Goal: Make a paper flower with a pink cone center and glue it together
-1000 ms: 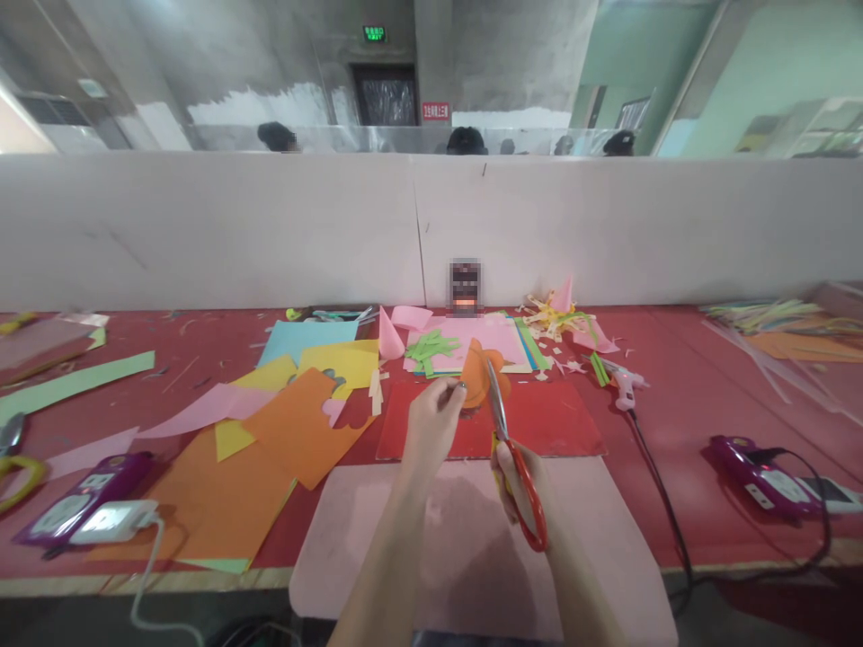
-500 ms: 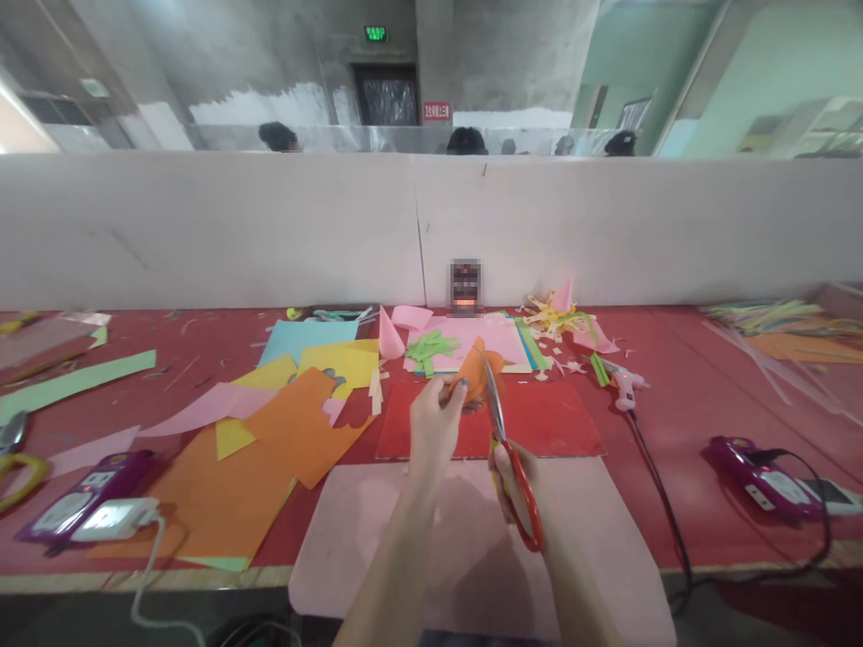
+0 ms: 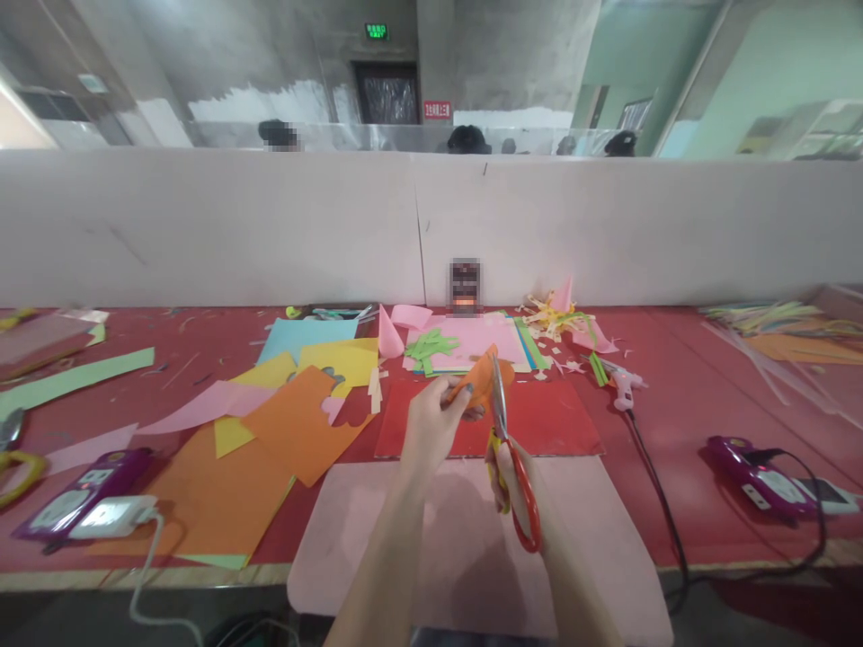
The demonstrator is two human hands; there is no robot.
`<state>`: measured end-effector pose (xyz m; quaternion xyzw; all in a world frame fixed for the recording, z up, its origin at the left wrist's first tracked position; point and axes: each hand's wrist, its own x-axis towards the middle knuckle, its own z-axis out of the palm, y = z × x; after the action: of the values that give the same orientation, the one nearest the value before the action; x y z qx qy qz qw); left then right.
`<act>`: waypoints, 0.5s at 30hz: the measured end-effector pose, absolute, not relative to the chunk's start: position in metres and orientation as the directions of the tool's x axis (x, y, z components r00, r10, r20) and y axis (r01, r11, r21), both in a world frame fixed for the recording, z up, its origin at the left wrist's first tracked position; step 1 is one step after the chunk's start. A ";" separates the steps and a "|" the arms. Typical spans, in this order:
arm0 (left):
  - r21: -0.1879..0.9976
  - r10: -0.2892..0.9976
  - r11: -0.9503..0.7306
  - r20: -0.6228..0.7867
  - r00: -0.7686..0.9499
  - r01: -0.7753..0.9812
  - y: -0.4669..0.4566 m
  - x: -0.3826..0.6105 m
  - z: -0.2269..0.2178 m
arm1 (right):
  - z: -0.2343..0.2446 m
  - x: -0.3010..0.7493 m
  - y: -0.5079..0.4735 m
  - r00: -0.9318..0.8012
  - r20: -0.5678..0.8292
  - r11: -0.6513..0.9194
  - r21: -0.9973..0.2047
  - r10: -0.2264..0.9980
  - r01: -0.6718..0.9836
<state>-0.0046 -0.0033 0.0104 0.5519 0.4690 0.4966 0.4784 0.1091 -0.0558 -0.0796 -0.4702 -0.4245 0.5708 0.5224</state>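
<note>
Pinched in my left hand (image 3: pixel 438 415) is a piece of orange paper (image 3: pixel 480 377), raised above a red sheet (image 3: pixel 553 418). My right hand (image 3: pixel 509 472) grips the handles of a pair of scissors (image 3: pixel 526 503), one loop red-orange and the other yellow. The blades point up and away from me and lie against the orange paper. Some of my right fingers are hidden behind the handles. A pink mat (image 3: pixel 378 539) lies under both forearms.
Orange sheets (image 3: pixel 209 494) and yellow paper (image 3: pixel 347 359) lie left. Green strips (image 3: pixel 431 346) and a pink cone (image 3: pixel 389 334) sit behind my hands. A glue gun (image 3: pixel 627 388) with a black cord is at right, near a purple power strip (image 3: pixel 761 481). A white partition (image 3: pixel 270 229) stands behind.
The orange paper has shifted slightly right and its angle has changed. The scissor blades have moved a little right with it, and the yellow handle loop sits farther from the red one.
</note>
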 end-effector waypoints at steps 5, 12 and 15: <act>0.993 0.990 -0.104 0.098 0.099 0.062 -0.002 -0.005 0.010 | -0.081 0.111 -0.054 -0.032 -0.142 -0.146 -0.965 0.989 -0.220; 0.995 0.992 -0.094 0.090 0.083 0.041 0.000 -0.005 0.008 | -0.065 0.108 -0.062 -0.004 -0.133 -0.131 -0.973 0.991 -0.188; 0.997 0.996 -0.073 0.072 0.053 0.020 0.001 -0.005 0.008 | -0.058 0.106 -0.066 0.041 -0.145 -0.136 -0.975 0.989 -0.175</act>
<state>-0.0050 0.0008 0.0078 0.5361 0.4739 0.4991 0.4887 0.1062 -0.0658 -0.0583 -0.5024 -0.4049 0.5618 0.5177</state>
